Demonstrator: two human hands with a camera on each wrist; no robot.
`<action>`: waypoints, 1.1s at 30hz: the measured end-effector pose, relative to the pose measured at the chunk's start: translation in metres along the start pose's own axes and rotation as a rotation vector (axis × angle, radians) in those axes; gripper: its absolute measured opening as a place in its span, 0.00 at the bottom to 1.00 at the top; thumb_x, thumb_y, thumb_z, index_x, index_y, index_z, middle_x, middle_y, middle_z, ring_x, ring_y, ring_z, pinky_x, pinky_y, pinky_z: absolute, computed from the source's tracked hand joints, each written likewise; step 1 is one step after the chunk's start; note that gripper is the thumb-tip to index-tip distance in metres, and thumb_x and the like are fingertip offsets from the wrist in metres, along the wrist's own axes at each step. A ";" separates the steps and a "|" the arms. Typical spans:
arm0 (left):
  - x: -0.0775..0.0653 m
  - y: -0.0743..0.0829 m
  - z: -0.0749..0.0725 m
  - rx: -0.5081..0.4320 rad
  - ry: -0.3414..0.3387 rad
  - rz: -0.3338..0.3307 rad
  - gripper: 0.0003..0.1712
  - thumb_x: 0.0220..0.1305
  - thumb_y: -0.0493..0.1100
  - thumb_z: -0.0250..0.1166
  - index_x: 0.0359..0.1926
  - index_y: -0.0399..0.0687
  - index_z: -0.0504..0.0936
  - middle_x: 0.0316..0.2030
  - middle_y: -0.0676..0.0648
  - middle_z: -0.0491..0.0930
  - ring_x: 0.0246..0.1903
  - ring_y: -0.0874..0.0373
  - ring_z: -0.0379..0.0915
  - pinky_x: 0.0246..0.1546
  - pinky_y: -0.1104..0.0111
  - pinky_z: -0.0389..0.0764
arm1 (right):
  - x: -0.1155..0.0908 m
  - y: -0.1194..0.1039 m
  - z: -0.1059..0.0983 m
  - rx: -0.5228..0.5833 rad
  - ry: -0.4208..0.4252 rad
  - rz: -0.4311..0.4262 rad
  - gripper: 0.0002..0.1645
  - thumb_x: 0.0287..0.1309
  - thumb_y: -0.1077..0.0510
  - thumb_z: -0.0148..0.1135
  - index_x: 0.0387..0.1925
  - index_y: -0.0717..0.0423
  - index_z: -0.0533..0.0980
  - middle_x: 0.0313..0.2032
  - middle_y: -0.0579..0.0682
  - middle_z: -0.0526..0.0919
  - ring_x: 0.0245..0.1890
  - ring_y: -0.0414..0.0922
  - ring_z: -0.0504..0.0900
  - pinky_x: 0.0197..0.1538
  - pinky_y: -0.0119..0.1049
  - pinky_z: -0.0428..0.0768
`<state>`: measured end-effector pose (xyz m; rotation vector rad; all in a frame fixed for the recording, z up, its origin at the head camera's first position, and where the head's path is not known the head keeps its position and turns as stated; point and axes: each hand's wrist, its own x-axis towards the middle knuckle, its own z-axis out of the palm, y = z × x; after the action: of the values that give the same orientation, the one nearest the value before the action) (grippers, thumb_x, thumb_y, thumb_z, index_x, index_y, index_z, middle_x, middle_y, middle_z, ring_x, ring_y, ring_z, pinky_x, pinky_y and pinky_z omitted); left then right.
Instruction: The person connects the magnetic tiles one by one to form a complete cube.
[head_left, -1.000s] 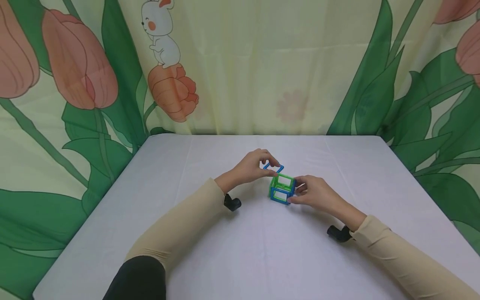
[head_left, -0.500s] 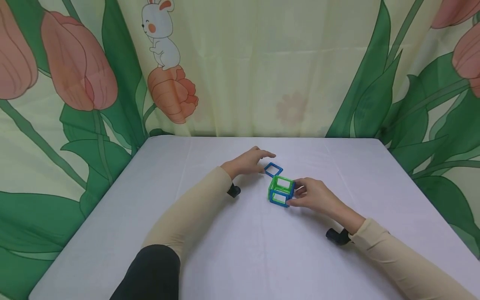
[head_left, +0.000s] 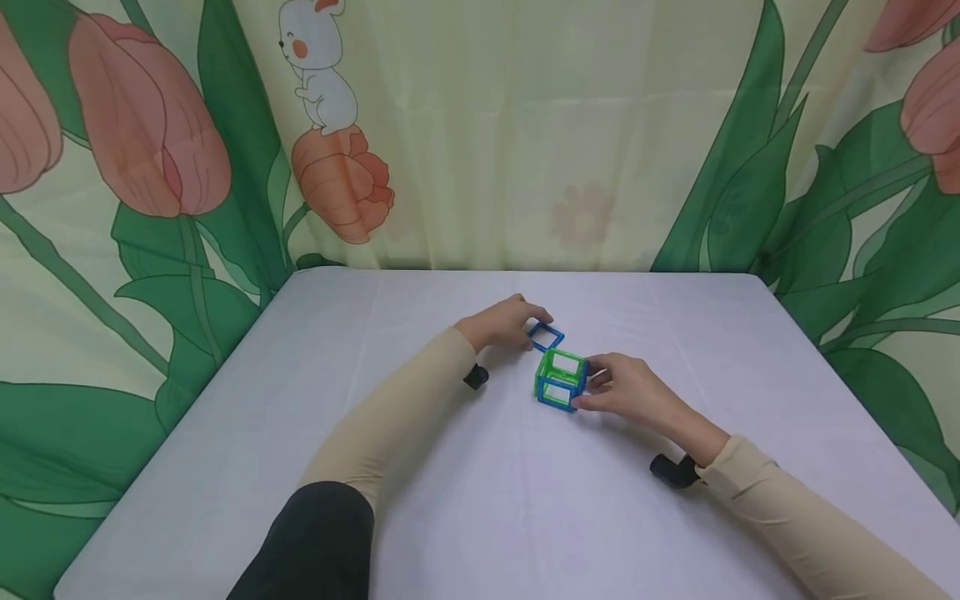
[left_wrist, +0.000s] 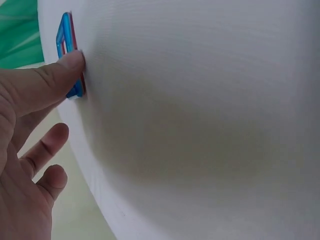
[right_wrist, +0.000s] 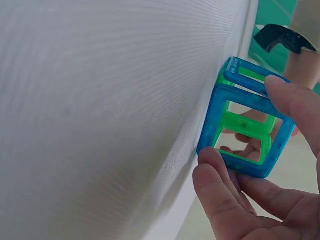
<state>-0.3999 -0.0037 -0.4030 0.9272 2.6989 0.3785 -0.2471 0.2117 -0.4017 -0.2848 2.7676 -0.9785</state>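
Observation:
A small cube of see-through magnetic tiles, with green and blue square frames, stands on the white table. My right hand grips it from the right. In the right wrist view the thumb lies on an upper edge of the blue frame, and the fingers are at its lower side. Just behind the cube, a loose blue square tile lies close over the cloth. My left hand pinches this tile between thumb and index finger. In the left wrist view its thumb covers part of the tile, which shows a red edge underneath.
The white tablecloth spreads around both hands. Behind the table's far edge hangs a curtain printed with tulips and a rabbit. A black wrist camera sits below the right wrist.
My left hand draws back from the cube's far top edge, fingers spread, then closes on the loose blue tile from the left. The right hand keeps its hold on the cube.

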 end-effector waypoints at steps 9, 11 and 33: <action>0.001 -0.004 0.002 -0.034 0.031 -0.008 0.29 0.63 0.43 0.75 0.65 0.59 0.81 0.58 0.54 0.79 0.58 0.58 0.66 0.67 0.62 0.73 | 0.003 0.000 0.003 -0.005 0.004 -0.001 0.49 0.52 0.45 0.80 0.66 0.69 0.72 0.49 0.59 0.86 0.51 0.53 0.85 0.51 0.46 0.85; 0.000 -0.004 0.001 -0.036 0.034 -0.005 0.29 0.63 0.43 0.76 0.65 0.58 0.81 0.58 0.54 0.79 0.58 0.57 0.66 0.66 0.62 0.73 | 0.002 0.000 0.003 -0.008 0.005 -0.002 0.49 0.52 0.45 0.80 0.66 0.69 0.72 0.49 0.59 0.86 0.50 0.53 0.85 0.51 0.46 0.85; -0.016 -0.011 -0.026 -0.189 0.064 0.132 0.34 0.62 0.50 0.76 0.67 0.48 0.77 0.59 0.51 0.81 0.62 0.47 0.71 0.63 0.61 0.74 | 0.003 -0.001 0.002 0.003 -0.019 0.004 0.50 0.53 0.44 0.79 0.67 0.69 0.70 0.50 0.60 0.86 0.52 0.54 0.84 0.52 0.47 0.86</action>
<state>-0.4024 -0.0263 -0.3803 1.0551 2.6084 0.6884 -0.2491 0.2086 -0.4030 -0.2865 2.7486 -0.9734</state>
